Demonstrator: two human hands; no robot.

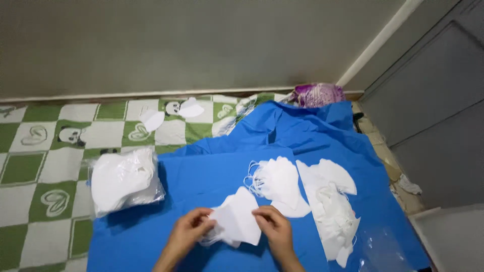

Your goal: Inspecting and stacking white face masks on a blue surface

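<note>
A wide blue cloth sheet (201,176) lies spread over a green-and-white checked mat (30,201) and under both hands. Left of the fingers sits a clear plastic bag packed with white masks (123,184); beyond and right of them lie two loose heaps of folded white face masks (327,201). The left hand (185,236) and right hand (275,231) pinch one folded white fabric mask (237,219) by its opposite edges, fingers curled nearly closed on it, thumbs on top. An even grip at both edges should keep the fold flat and its ear loops untangled.
</note>
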